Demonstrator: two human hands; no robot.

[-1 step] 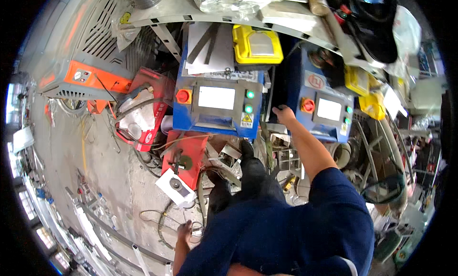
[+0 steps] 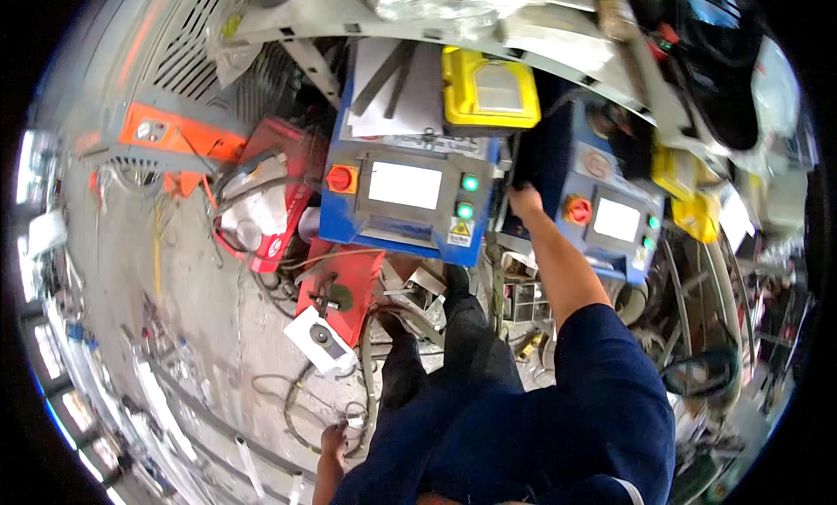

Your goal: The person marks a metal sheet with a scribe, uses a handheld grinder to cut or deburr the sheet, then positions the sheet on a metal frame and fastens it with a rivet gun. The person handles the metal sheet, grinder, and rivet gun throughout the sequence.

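A grey and orange machine filled the upper left, and under a shelf stood the two blue machines nearest the work: the left blue machine, and the right blue machine beside it. A yellow case sat at the left one's upper right corner. Everything lay slightly lower and further right than an instant earlier, so the head had probably turned; neither machine looked shifted. Against them, the right hand had edged a little deeper between the two, near the left one's side, which suggested the work centred there. The left hand hung low over the floor.

The right hand's fingers looked curled, but blur and angle hid their tips; whether they gripped or touched anything could not be told. The left hand was small and dark, its hold equally unclear. Both screens were washed out to white, shadow concealed what lay beyond the right hand, and the dark blue shirt covered much of the lower view.
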